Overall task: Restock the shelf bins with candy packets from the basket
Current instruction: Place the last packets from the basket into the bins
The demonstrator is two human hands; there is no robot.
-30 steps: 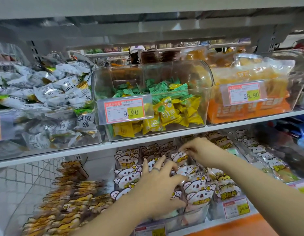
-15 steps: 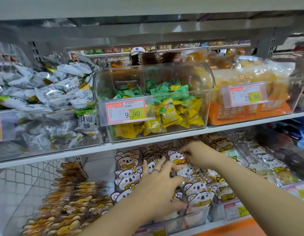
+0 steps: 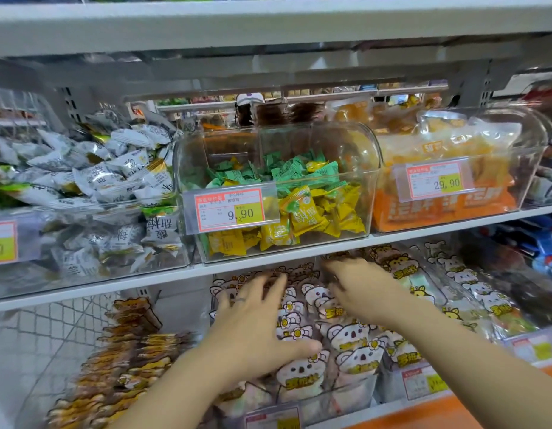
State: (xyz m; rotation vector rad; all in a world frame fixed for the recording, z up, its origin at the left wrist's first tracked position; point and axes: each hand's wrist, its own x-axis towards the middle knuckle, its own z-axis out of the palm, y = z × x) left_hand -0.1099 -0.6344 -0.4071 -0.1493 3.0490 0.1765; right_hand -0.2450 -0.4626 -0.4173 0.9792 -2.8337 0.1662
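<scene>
The step looks like settling stock already in the clear bin (image 3: 315,404) — the left hand (image 3: 256,329) lies flat on the koala packets (image 3: 352,339), fingers straight and spread, gripping nothing. The packets, white pouches with a koala face and yellow lettering, stand upright in rows in that bin on the lower shelf (image 3: 389,406). Further back the right hand (image 3: 358,292) is blurred; whether its fingers pinch a packet I cannot tell. Next, likely, a fresh handful from the basket — out of view.

Koala packets (image 3: 350,335) crowd the lower-shelf bin (image 3: 346,397)!
White wrappers with koala faces and yellow lettering, standing upright in tight rows, filling the clear bin right up to its front wall.
</scene>
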